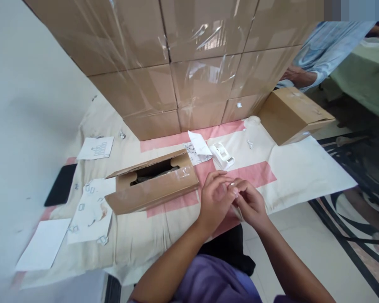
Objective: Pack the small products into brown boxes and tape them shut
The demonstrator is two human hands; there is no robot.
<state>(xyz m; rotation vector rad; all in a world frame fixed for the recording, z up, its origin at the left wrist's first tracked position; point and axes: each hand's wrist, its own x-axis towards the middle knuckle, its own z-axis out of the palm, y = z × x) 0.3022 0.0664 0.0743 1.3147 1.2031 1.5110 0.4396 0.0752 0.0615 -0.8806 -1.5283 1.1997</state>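
Left hand [216, 198] & right hand [252, 203], fingers curled, pinch a tiny pale piece [232, 184] together, near open carton [151, 187]. Risk: slight grip may slip; piece lost on cloth [303, 168].

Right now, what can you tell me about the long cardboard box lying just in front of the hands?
The box is long, low, plain brown cardboard. Its top flaps stand open, showing something dark inside that I cannot make out. Clear tape shines on its near wall. It lies askew on the cream and pink cloth, its left end meeting a white paper sheet. Neither hand touches it; the left hand is nearest.
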